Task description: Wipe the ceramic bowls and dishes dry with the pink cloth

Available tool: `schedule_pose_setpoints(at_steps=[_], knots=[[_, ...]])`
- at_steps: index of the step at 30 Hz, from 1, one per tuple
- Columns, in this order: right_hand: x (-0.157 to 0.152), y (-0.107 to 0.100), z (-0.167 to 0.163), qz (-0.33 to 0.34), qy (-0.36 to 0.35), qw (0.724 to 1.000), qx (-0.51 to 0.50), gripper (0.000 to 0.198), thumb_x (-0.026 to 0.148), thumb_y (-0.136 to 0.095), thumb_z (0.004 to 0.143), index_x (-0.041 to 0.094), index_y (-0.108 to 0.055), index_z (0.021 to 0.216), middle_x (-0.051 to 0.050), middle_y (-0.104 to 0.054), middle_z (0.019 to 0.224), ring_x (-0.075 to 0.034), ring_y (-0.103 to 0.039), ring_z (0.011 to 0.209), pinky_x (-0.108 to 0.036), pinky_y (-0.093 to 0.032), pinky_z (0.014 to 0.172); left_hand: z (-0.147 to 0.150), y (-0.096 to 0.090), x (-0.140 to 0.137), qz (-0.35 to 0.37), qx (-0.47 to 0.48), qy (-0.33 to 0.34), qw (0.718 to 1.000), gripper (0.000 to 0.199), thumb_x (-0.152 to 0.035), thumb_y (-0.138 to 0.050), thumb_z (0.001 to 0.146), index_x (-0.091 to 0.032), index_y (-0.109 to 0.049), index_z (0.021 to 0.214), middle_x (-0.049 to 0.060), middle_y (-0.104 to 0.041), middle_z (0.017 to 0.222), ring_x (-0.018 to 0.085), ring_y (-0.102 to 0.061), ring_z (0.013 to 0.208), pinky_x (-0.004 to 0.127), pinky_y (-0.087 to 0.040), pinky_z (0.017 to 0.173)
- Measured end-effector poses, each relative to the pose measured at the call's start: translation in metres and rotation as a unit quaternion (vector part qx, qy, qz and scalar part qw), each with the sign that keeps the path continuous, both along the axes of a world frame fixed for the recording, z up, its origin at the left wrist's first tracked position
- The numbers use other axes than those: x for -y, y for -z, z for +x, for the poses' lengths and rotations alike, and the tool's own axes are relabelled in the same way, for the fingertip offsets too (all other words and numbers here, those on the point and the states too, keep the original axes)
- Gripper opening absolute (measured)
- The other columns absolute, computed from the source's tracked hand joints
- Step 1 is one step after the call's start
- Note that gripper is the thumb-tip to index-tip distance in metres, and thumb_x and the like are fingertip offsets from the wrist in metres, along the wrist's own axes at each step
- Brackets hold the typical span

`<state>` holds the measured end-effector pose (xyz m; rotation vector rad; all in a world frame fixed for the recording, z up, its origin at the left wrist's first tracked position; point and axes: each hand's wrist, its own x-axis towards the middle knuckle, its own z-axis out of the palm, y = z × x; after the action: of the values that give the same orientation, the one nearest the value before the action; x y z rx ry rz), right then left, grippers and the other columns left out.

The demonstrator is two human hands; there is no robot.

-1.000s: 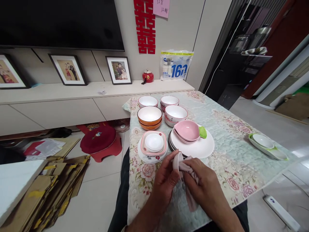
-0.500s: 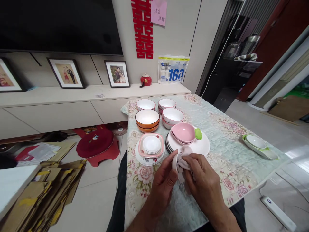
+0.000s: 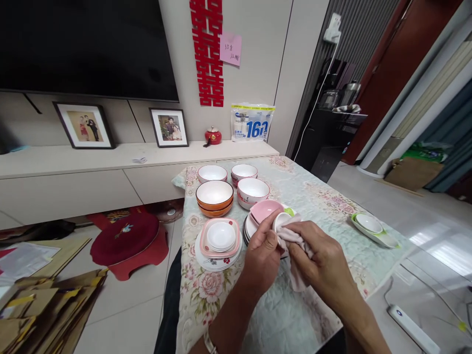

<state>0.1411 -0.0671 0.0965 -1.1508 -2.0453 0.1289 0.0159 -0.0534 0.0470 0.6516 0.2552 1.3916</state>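
My left hand is closed on the rim of a small white dish, held tilted above the table. A pale pink cloth is bunched in my right hand, pressed against the dish, with one end hanging down. Just behind my hands sits a pink bowl with a green leaf-shaped handle, on a stack of plates that my hands partly cover. To the left, small white dishes are nested on a pink-rimmed square dish over floral plates.
Orange bowls and white floral bowls stand farther back on the flowered tablecloth. A green-edged oblong dish with a white dish lies at the right. A red stool and flattened cardboard are on the floor at left.
My hands, with the dish and cloth, are raised slightly and farther over the pink bowl and plates. The cloth's end now hangs lower. The whole view has shifted to the right and tilted up.
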Motion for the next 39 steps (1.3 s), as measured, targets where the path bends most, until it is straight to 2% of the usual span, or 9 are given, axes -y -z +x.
schedule_pose_setpoints(at_steps=[3, 8, 13, 17, 22, 26, 31, 35, 39], knots=[[-0.009, -0.002, -0.002, 0.025, 0.004, 0.999, 0.041, 0.019, 0.015, -0.051, 0.092, 0.022, -0.063, 0.103, -0.006, -0.065, 0.098, -0.020, -0.064, 0.090, -0.031, -0.052, 0.076, -0.001, 0.005, 0.000, -0.020, 0.015, 0.013, 1.000, 0.054, -0.042, -0.067, 0.087, -0.021, -0.057, 0.136, 0.014, -0.060, 0.139, 0.032, -0.051, 0.132, 0.046, -0.042, 0.106], [-0.015, 0.007, -0.021, 0.127, 0.111, 0.984, 0.054, 0.018, 0.016, -0.050, 0.091, 0.018, -0.064, 0.101, -0.008, -0.065, 0.095, -0.022, -0.063, 0.084, -0.033, -0.050, 0.071, -0.006, 0.009, 0.003, -0.013, 0.008, 0.024, 1.000, 0.052, -0.044, -0.065, 0.088, -0.022, -0.059, 0.135, 0.012, -0.059, 0.141, 0.031, -0.051, 0.132, 0.043, -0.043, 0.105], [-0.015, -0.002, -0.030, 0.036, -0.039, 0.998, -0.024, 0.019, 0.012, -0.052, 0.090, 0.022, -0.064, 0.100, -0.004, -0.068, 0.094, -0.018, -0.064, 0.089, -0.030, -0.050, 0.077, -0.014, 0.011, 0.003, -0.001, 0.027, 0.019, 0.999, 0.049, -0.041, -0.061, 0.091, -0.022, -0.058, 0.136, 0.012, -0.062, 0.136, 0.031, -0.053, 0.129, 0.044, -0.043, 0.106], [-0.014, -0.021, -0.018, -0.043, -0.162, 0.985, 0.043, 0.024, 0.011, -0.048, 0.092, 0.025, -0.066, 0.101, -0.003, -0.068, 0.095, -0.017, -0.064, 0.090, -0.029, -0.052, 0.076, -0.020, 0.012, 0.002, -0.025, 0.046, 0.002, 0.999, 0.047, -0.043, -0.066, 0.088, -0.020, -0.064, 0.129, 0.013, -0.069, 0.124, 0.032, -0.056, 0.124, 0.046, -0.044, 0.105], [-0.013, -0.025, -0.010, -0.005, -0.034, 0.987, 0.158, 0.019, 0.017, -0.049, 0.093, 0.023, -0.067, 0.097, -0.005, -0.064, 0.090, -0.018, -0.062, 0.077, -0.029, -0.049, 0.064, -0.022, 0.012, 0.003, -0.008, 0.064, 0.021, 0.998, 0.045, -0.041, -0.060, 0.092, -0.018, -0.062, 0.131, 0.014, -0.069, 0.124, 0.032, -0.057, 0.123, 0.048, -0.045, 0.104], [-0.015, -0.010, -0.025, 0.057, 0.043, 0.991, 0.113, 0.017, 0.017, -0.051, 0.090, 0.019, -0.067, 0.098, -0.007, -0.065, 0.090, -0.021, -0.063, 0.080, -0.031, -0.048, 0.067, -0.019, 0.013, 0.005, 0.000, 0.049, 0.029, 0.998, 0.043, -0.038, -0.058, 0.094, -0.021, -0.061, 0.133, 0.012, -0.064, 0.132, 0.030, -0.056, 0.125, 0.043, -0.044, 0.106], [-0.017, -0.011, -0.033, -0.008, -0.063, 0.998, 0.003, 0.020, 0.011, -0.052, 0.088, 0.021, -0.066, 0.098, -0.003, -0.070, 0.093, -0.018, -0.065, 0.086, -0.029, -0.050, 0.076, -0.020, 0.014, 0.005, -0.003, 0.052, 0.018, 0.998, 0.045, -0.040, -0.061, 0.092, -0.021, -0.062, 0.132, 0.012, -0.066, 0.129, 0.030, -0.056, 0.124, 0.043, -0.044, 0.105], [-0.015, -0.029, -0.018, -0.117, -0.183, 0.975, 0.057, 0.018, 0.013, -0.052, 0.093, 0.025, -0.066, 0.094, 0.000, -0.069, 0.096, -0.015, -0.065, 0.088, -0.027, -0.051, 0.078, -0.023, 0.012, 0.004, -0.019, 0.043, 0.015, 0.999, 0.051, -0.044, -0.067, 0.087, -0.018, -0.063, 0.130, 0.014, -0.068, 0.124, 0.032, -0.056, 0.124, 0.045, -0.044, 0.104], [-0.013, -0.037, -0.001, -0.100, -0.138, 0.974, 0.149, 0.017, 0.015, -0.052, 0.093, 0.025, -0.066, 0.093, -0.001, -0.068, 0.092, -0.016, -0.064, 0.082, -0.028, -0.052, 0.073, -0.025, 0.012, 0.003, -0.024, 0.046, 0.013, 0.999, 0.053, -0.042, -0.071, 0.084, -0.015, -0.063, 0.129, 0.016, -0.067, 0.125, 0.034, -0.056, 0.124, 0.048, -0.045, 0.103]])
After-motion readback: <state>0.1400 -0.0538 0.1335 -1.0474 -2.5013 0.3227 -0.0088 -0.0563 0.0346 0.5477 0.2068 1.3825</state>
